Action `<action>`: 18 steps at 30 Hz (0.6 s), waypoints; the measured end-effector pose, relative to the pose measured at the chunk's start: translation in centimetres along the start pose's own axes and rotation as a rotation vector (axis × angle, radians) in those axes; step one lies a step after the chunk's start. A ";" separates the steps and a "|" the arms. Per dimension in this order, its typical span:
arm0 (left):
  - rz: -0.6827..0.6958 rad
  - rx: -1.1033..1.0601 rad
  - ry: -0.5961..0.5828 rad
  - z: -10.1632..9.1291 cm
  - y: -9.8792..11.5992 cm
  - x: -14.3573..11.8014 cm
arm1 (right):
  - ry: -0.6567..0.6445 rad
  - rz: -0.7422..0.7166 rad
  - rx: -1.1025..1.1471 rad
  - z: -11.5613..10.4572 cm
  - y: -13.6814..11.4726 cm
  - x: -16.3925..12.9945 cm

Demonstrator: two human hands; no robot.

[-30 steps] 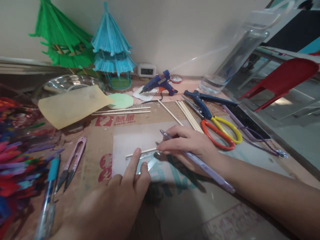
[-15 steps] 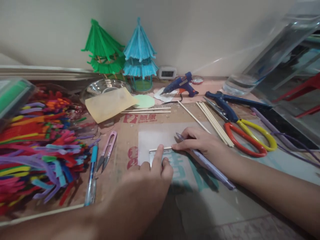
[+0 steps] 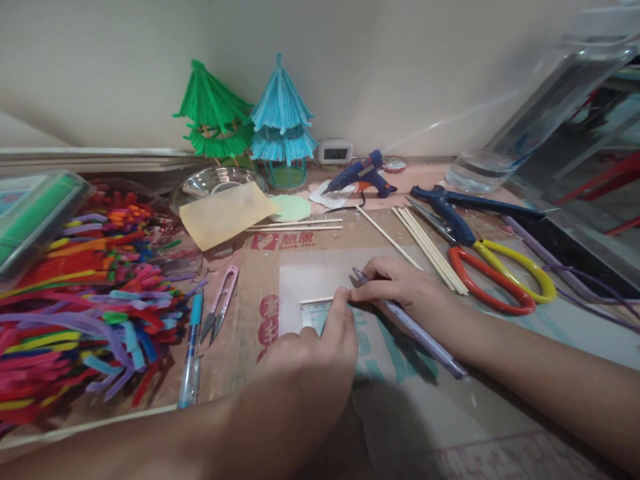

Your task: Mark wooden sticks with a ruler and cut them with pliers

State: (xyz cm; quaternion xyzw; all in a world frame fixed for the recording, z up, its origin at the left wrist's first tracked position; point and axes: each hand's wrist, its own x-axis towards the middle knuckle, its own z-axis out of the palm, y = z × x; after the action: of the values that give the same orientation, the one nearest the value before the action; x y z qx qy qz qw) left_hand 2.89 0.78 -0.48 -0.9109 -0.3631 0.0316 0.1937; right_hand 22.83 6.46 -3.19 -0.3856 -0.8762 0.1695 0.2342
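Observation:
A short wooden stick (image 3: 316,301) lies along the edge of a clear ruler (image 3: 311,315) on white paper. My left hand (image 3: 320,360) presses down there, index finger stretched onto the stick's right part and the other fingers curled over the ruler. Its fingertip nearly meets my right hand (image 3: 400,287), whose thumb and fingers are closed at the stick's right end. A purple pen (image 3: 420,337) is held in the right hand, slanting across it with the tip pointing up and left. The stick's right end is hidden by the fingers.
Pipe cleaners (image 3: 75,320), a blue pen (image 3: 193,347) and pink thread snips (image 3: 220,303) lie left. Behind stand green (image 3: 210,100) and blue (image 3: 283,100) pavilion models, a steel bowl (image 3: 200,183) and a glue gun (image 3: 360,175). Wooden sticks (image 3: 430,250), scissors (image 3: 495,280) and pliers (image 3: 455,217) lie right.
My left index fingertip has slid right along the stick, closer to my right hand. The right hand stays nearly in place with the pen. The view has tilted up slightly.

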 end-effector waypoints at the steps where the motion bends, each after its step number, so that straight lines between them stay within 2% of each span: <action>1: 0.006 -0.003 0.001 0.0 -0.1 0.0 | -0.004 -0.004 -0.005 0.0 0.0 0.0; 7: 0.009 0.003 -0.058 -0.3 -0.4 0.1 | -0.009 -0.009 -0.010 0.0 0.1 -0.1; 18: -0.008 -0.068 -0.072 0.0 -0.2 0.1 | 0.012 -0.010 -0.012 0.2 0.3 -0.2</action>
State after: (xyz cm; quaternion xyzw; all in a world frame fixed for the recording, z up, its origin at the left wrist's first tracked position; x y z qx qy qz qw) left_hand 2.89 0.98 -0.43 -0.9138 -0.3741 0.0511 0.1496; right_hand 23.02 6.45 -3.51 -0.3836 -0.8777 0.1607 0.2379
